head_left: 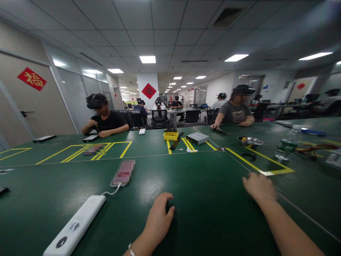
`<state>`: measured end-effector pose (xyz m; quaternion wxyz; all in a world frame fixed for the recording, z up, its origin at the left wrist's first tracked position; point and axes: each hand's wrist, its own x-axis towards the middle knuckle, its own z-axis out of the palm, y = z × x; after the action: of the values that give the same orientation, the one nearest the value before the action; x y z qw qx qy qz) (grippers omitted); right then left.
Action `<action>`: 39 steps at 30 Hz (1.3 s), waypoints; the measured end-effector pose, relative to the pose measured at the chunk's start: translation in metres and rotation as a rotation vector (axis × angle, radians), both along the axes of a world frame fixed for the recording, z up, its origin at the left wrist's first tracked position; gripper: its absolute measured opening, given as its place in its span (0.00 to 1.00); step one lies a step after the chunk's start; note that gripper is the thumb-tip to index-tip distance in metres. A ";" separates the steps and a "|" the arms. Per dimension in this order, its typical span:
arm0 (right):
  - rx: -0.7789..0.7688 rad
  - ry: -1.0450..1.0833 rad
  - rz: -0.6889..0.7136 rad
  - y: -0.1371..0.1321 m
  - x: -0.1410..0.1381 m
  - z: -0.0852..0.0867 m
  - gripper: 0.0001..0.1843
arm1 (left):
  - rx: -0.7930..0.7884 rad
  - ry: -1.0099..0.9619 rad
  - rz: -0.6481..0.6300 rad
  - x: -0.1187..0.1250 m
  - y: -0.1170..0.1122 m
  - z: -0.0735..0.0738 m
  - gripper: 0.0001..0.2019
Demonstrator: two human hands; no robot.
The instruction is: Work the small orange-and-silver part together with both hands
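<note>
My left hand rests low over the green table, its thumb apart from loosely bent fingers, with nothing in it. My right hand lies farther right on the table near the yellow tape corner, apparently empty; its fingers are partly hidden by the back of the hand, but the thumb stands off to the left. Left of my left hand is a long white device with a dark round button. A white cable joins it to a phone with a blurred screen.
Beyond the tape lines stand a yellow box of dark cables, a grey box, a metal bowl and a water bottle. Cables lie at right. Two people in headsets sit opposite; one holds a dark tool.
</note>
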<state>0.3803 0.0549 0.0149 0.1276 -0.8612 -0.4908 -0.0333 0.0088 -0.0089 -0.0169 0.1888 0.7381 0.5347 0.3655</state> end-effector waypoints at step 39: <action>-0.128 0.144 -0.120 -0.004 0.014 -0.001 0.22 | -0.045 0.336 -0.148 0.003 -0.010 0.005 0.20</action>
<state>0.3947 0.0504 0.0140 0.1053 -0.8956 -0.4291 0.0524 0.0122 -0.0186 -0.0119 0.1399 0.8217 0.5109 0.2101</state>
